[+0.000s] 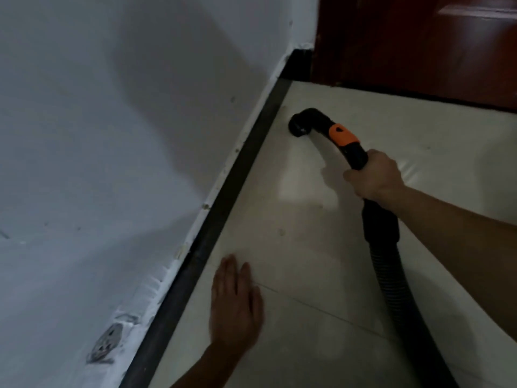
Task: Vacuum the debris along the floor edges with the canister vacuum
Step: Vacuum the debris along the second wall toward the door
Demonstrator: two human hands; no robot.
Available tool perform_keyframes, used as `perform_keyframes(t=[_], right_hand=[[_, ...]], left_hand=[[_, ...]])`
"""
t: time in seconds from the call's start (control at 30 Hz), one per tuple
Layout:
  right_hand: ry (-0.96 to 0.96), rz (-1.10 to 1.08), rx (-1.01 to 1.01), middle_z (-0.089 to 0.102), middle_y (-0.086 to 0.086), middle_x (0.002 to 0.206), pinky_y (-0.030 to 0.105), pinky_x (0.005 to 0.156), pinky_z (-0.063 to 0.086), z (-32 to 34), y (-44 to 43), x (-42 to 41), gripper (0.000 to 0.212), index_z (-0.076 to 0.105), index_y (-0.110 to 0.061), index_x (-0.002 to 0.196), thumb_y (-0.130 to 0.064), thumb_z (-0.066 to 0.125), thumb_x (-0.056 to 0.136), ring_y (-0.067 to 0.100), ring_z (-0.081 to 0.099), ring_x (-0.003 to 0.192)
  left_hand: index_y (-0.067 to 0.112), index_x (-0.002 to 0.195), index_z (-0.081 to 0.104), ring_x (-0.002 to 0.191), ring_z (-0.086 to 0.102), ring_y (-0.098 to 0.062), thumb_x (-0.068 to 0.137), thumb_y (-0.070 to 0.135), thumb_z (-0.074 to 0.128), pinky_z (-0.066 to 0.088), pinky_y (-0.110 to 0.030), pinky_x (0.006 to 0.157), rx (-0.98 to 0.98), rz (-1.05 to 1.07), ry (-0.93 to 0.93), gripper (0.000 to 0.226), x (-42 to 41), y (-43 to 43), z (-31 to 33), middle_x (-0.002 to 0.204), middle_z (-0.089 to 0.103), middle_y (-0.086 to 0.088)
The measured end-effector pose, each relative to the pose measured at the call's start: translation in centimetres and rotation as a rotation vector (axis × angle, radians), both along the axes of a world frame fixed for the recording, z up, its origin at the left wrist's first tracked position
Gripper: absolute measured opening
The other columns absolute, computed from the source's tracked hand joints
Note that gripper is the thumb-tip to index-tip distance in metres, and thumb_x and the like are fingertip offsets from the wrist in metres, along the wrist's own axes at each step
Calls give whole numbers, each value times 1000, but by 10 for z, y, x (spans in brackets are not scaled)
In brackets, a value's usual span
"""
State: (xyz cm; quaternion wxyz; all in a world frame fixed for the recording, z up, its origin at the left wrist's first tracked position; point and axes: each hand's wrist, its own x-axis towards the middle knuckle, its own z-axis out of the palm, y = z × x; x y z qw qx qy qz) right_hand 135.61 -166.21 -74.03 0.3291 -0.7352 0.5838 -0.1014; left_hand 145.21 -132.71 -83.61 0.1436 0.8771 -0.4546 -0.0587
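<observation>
**One hose, two hands, at the wall's edge**

Head view. My right hand (375,175) grips the one black hose handle (356,155), its fingers (353,175) curled tight round the tube, knuckles up. Just ahead of those fingers sits a single orange collar (342,134). Beyond it the tube bends down into one black nozzle (300,127), whose mouth is against the pale floor (307,275). The nozzle is near the dark skirting strip (223,197) but not touching it. Behind my right fingers a thicker black cuff leads into one ribbed hose (397,298), which trails back under my forearm and out of the bottom edge.

My left hand (235,309) lies palm down on the floor, with its fingers (228,271) straight and close together, holding nothing. It is somewhat blurred. It is well apart from the nozzle, and its fingertips point toward the skirting strip, just short of it.

To the left of both sets of fingers, the white wall (112,135) meets the strip along a ragged pale seam. I count at least three small specks of debris (206,206) on that seam. Near my left wrist there is one smeared socket plate (107,343) low on the wall. Far ahead of my right fingers stands one dark red door (419,46).
</observation>
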Motion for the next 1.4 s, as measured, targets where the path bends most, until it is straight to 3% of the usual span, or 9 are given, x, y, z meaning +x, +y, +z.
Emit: perform_keyframes(t=[0.3,0.4,0.5,0.63,0.9,1.1,1.2,1.3,1.4], right_hand=[[-51,148,11,53,-1,70,21,47,33,-19,85,3,23,52,-13,89,-15,72,79,11,50,56],[16,320,25,52,2,65,25,47,39,-10,121,-30,26,48,-13,85,-12,73,77,19,53,54],[122,409,90,51,2,63,30,52,47,5,157,-71,27,46,-16,85,-14,72,78,21,53,53],[250,379,239,55,0,69,27,52,44,42,196,-123,25,50,-16,95,-20,70,79,16,56,58],[264,284,474,57,-2,76,28,52,43,196,269,-214,30,43,-22,98,-30,68,83,15,59,63],[209,251,439,64,2,89,31,64,47,325,296,-260,31,41,-21,111,-26,63,89,25,67,82],[199,215,352,66,0,99,26,67,43,380,310,-278,32,44,-21,118,-27,61,92,23,68,90],[168,124,305,66,2,109,33,81,51,427,322,-298,42,41,-21,132,-30,57,95,23,67,98],[111,19,271,66,-2,107,29,80,51,466,333,-325,45,40,-23,135,-35,55,95,19,67,93]], left_hand=[[5,135,53,139,34,-33,96,35,34,14,-41,118,122,-27,-18,52,7,-4,3,147,40,-22],[3,139,48,141,30,-36,97,28,43,21,-45,118,170,-29,36,49,13,-7,16,149,36,-24],[13,147,34,147,16,-28,96,26,46,24,-39,116,421,-62,150,54,15,12,38,159,17,-15],[20,131,49,121,52,-24,98,35,43,43,-35,99,711,37,392,37,-3,64,93,136,53,-7],[-1,94,67,96,63,-35,100,33,46,46,-37,86,513,333,721,41,-77,85,259,96,70,-16],[6,108,66,94,65,-23,100,50,36,47,-31,79,277,456,1096,54,-127,14,401,97,71,-11],[10,111,60,94,65,-23,97,58,32,47,-39,90,181,561,1300,57,-156,-27,464,94,70,-9],[7,112,57,91,66,-28,96,53,45,52,-43,84,108,680,1449,51,-192,-62,519,99,68,-14],[5,106,53,77,64,-28,95,45,54,57,-45,71,67,715,1555,41,-236,-86,566,90,61,-14]])
